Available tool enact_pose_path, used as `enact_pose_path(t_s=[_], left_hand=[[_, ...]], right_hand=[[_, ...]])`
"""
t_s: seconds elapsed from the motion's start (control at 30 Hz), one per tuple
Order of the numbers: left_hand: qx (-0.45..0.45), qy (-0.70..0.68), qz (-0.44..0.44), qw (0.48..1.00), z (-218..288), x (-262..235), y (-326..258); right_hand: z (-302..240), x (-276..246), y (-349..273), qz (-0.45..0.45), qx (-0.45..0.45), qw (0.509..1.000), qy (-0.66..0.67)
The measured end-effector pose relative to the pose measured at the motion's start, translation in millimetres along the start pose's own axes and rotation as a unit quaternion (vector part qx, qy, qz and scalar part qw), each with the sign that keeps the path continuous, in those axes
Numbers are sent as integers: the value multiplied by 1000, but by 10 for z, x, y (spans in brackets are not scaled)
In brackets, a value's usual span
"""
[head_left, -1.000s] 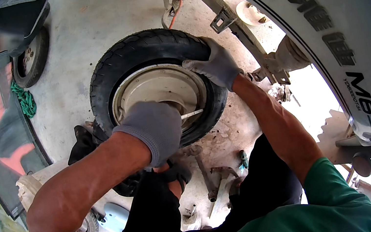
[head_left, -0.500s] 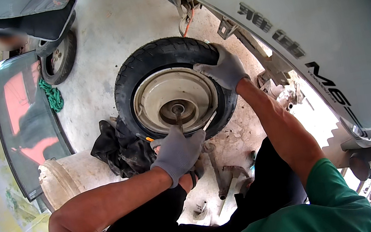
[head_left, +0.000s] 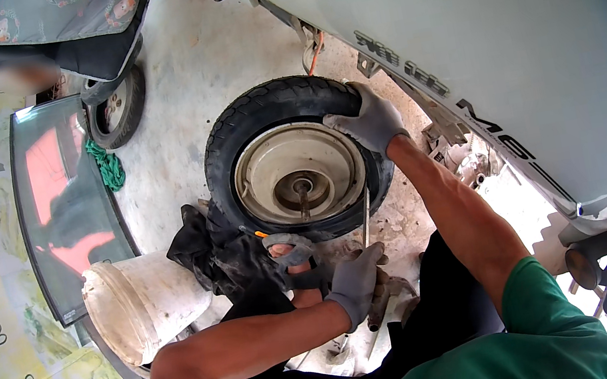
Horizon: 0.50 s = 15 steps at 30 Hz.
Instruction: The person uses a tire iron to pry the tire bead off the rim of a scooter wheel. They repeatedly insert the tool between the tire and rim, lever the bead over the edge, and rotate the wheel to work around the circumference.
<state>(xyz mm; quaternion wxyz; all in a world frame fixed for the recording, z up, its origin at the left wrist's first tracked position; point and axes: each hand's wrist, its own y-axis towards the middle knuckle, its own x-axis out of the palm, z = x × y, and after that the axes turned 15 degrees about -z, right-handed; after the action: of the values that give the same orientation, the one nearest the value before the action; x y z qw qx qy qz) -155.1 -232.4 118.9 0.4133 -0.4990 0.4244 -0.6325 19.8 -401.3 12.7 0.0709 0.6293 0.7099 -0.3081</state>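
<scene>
A black tyre (head_left: 249, 110) on a cream-coloured wheel rim (head_left: 255, 165) with a hub motor axle (head_left: 302, 190) lies in front of me. My right hand (head_left: 371, 119), in a grey glove, grips the tyre's upper right side, thumb toward the sidewall. Below the wheel, my gloved left hand (head_left: 357, 285) is closed around the lower end of a slim metal tyre lever (head_left: 367, 219). The lever's far end meets the tyre at the rim's lower right edge. Metal tools (head_left: 386, 301) lie partly hidden beside and under my left hand.
A white bucket (head_left: 140, 299) lies on its side at left, next to black cloth (head_left: 208, 247). Beyond are a leaning glass panel (head_left: 74, 222), a green rope bundle (head_left: 106, 166) and another wheel (head_left: 119, 112). A pale vehicle body (head_left: 449, 1) overhangs the right.
My left hand has moved from beside the axle down and right to the lever's lower end. My right hand stays on the tyre. The view has shifted slightly.
</scene>
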Motion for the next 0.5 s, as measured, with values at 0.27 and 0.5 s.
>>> enact_pose_path(t_s=[0.27, 0.5], left_hand=[[6, -123, -58, 991, -313, 184, 279], [34, -152, -90, 984, -480, 286, 457]], right_hand=[[2, 21, -10, -9, -2, 1000, -5], [-48, -64, -52, -8, 15, 1000, -11]])
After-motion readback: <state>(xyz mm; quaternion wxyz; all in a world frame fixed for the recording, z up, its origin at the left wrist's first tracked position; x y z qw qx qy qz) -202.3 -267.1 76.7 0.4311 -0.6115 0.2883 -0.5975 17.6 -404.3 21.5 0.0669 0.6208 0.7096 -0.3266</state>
